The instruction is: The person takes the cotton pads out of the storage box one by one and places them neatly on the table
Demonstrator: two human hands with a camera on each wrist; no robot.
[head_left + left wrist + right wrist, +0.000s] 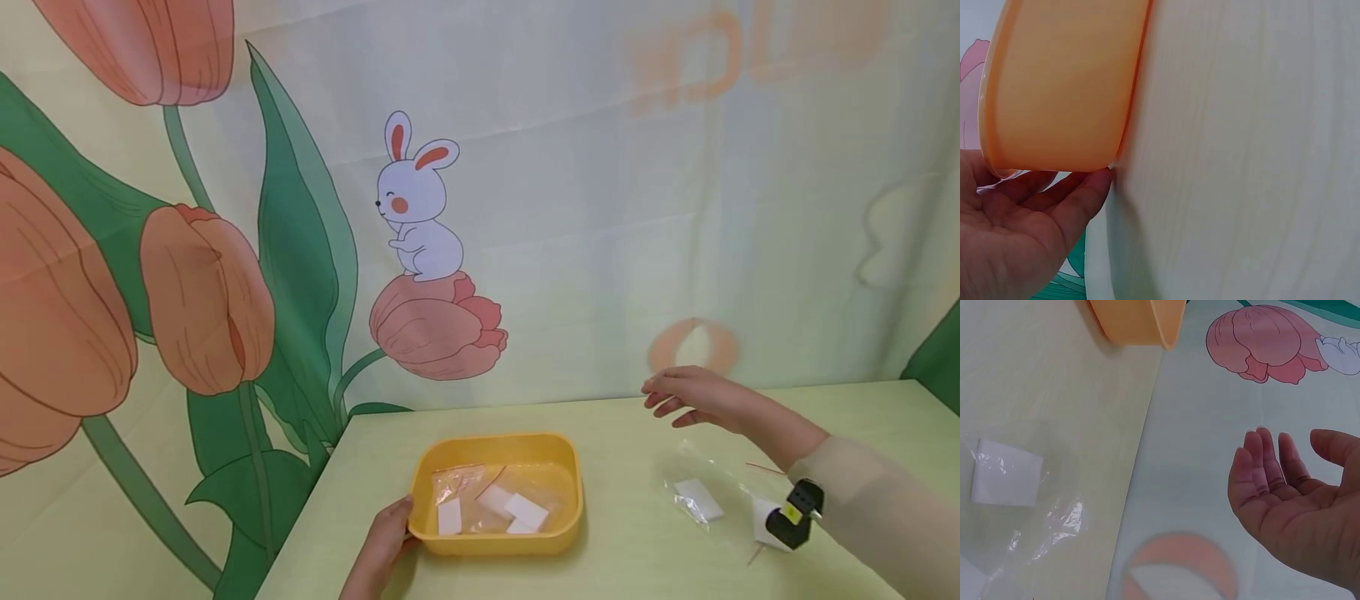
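A yellow plastic tray [502,543] rests on the table, holding several clear zip bags [459,479] with white pieces [527,511] inside. At its left end my left hand [384,537] grips the wall, thumb at the rim. The left wrist view has that hand's fingers [1079,203] bent against the orange-looking tray side [1063,87]. My right hand [697,396] is raised above the table's far part, fingers loosely bent, holding nothing. Below it lies a clear bag [1060,525] with a white square [1007,474] in it. Another white piece [767,525] sits partly behind the wrist device.
A black device [797,512] is strapped on the right wrist over a light sleeve [885,500]. Behind the pale green table [622,575] hangs a cloth backdrop [570,208] printed with tulips and a rabbit [422,200].
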